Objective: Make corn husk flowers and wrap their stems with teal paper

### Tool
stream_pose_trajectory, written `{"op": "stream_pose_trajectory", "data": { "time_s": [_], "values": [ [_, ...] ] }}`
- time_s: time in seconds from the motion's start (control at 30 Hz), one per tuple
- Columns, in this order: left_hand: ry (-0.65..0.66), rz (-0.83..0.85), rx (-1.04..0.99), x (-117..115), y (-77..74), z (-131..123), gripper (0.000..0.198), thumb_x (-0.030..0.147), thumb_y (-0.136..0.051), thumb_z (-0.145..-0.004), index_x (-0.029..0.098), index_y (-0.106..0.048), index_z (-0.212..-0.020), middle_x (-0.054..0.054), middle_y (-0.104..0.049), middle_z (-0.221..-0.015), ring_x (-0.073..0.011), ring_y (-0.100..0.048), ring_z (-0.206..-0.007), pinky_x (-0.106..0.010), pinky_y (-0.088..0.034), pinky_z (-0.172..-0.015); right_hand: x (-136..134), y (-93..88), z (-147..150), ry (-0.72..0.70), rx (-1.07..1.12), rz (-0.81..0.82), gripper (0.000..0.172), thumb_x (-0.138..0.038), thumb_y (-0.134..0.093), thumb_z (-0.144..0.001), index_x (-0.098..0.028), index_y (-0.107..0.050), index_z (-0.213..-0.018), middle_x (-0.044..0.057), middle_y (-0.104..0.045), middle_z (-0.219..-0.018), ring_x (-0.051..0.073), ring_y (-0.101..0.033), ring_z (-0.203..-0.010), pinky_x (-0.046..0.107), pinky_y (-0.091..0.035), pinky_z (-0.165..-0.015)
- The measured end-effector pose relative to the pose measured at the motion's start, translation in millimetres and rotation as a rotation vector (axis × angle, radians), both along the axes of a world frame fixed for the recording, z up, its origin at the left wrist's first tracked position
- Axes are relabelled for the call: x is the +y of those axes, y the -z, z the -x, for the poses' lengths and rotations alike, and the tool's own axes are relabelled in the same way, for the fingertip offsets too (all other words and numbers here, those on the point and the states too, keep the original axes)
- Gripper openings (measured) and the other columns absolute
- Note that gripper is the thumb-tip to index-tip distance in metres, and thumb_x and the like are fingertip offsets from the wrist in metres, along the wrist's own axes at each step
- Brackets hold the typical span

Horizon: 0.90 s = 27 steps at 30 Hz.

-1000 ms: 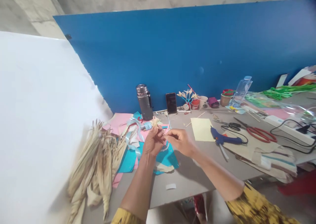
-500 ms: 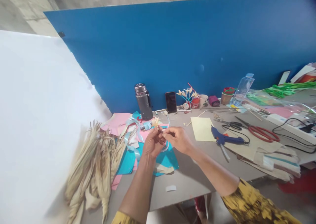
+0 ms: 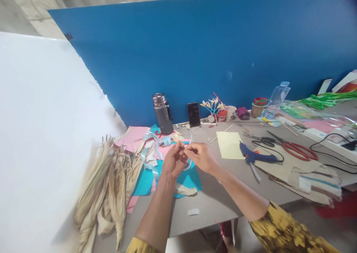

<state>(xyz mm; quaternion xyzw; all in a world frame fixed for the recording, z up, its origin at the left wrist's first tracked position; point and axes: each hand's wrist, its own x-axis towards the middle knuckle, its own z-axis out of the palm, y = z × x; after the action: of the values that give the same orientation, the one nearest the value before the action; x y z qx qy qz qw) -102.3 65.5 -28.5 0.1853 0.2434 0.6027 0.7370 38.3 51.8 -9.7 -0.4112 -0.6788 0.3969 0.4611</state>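
Observation:
A small cream husk flower [image 3: 176,137] points up from the fingertips of my left hand [image 3: 173,160], which is closed on its base. My right hand [image 3: 201,157] is pinched close against the left fingers, at the lower end of the flower; what lies between those fingertips is too small to make out. Beneath both hands lie blue paper sheets [image 3: 192,180], a pale husk strip [image 3: 185,190] and a coil of light ribbon [image 3: 189,165]. Another light-blue ribbon [image 3: 143,154] curls to the left of them.
Dried corn husks [image 3: 111,193] are heaped at left. Behind stand a thermos [image 3: 163,115], a phone [image 3: 193,114] and finished flowers [image 3: 212,106]. At right lie yellow paper [image 3: 229,145], a blue glue gun [image 3: 258,156], red-handled scissors [image 3: 299,151], gloves [image 3: 315,182] and a power strip [image 3: 329,143].
The view has shifted very slightly. Both hands stay pinched together in the same place, and the flower looks turned a little, with its petals less distinct.

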Motion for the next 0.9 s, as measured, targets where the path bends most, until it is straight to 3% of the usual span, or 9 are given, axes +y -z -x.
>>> {"op": "stream_pose_trajectory", "data": {
  "time_s": [0.47, 0.73, 0.9],
  "values": [
    [-0.052, -0.044, 0.055, 0.5, 2.6, -4.0, 0.019, 0.017, -0.082, -0.072, 0.013, -0.066, -0.082, 0.002, -0.064, -0.071, -0.0034, -0.048, -0.049, -0.017, -0.044, -0.049, -2.4, -1.3, 4.4, 0.067, 0.010, 0.057, 0.018, -0.016, -0.057, -0.080, -0.017, -0.073, -0.071, 0.004, -0.078, -0.076, 0.017, -0.069, -0.068, 0.024, -0.051, -0.064],
    [-0.106, 0.020, -0.014, 3.6, 10.0, -12.3, 0.014, 0.012, -0.076, -0.077, 0.014, -0.063, -0.074, 0.001, -0.064, -0.072, -0.0049, -0.055, -0.055, -0.018, -0.052, -0.062, -1.7, 8.9, 11.8, 0.168, 0.009, 0.021, 0.018, -0.017, -0.058, -0.080, -0.020, -0.075, -0.073, 0.002, -0.078, -0.077, 0.016, -0.069, -0.070, 0.024, -0.050, -0.068],
    [-0.148, 0.021, -0.040, 3.9, 11.0, -16.8, 0.015, 0.009, -0.074, -0.079, 0.015, -0.061, -0.072, 0.001, -0.065, -0.071, -0.0052, -0.057, -0.057, -0.016, -0.052, -0.062, -3.2, 10.8, 14.5, 0.187, 0.025, 0.003, 0.019, -0.018, -0.057, -0.080, -0.020, -0.074, -0.073, 0.001, -0.077, -0.077, 0.017, -0.069, -0.071, 0.024, -0.049, -0.068]
  ]
}}
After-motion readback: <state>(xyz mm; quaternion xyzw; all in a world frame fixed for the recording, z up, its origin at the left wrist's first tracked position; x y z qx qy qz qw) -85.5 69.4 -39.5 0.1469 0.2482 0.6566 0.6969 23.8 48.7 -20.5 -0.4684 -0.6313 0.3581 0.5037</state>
